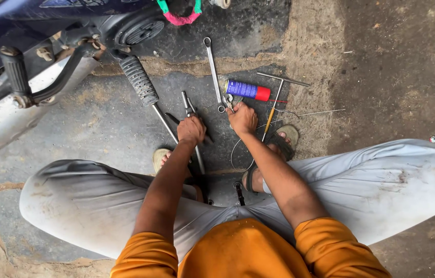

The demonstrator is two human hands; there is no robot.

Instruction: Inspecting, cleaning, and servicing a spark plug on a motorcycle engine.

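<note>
The left hand (191,129) is clenching pliers (188,105) on the floor (99,118); the right hand (242,119) is gripping a thin cable (238,149) beside the spanner (213,72); likely a cable-fitting step, needing steady tension.

I am squatting low with my knees spread wide apart. Both my arms reach forward and down between my knees. My left hand (191,129) is curled shut in a fist, knuckles up. My right hand (242,119) is a bit further out, fingers bent down and closed too. My hands are near each other but not touching.
</note>
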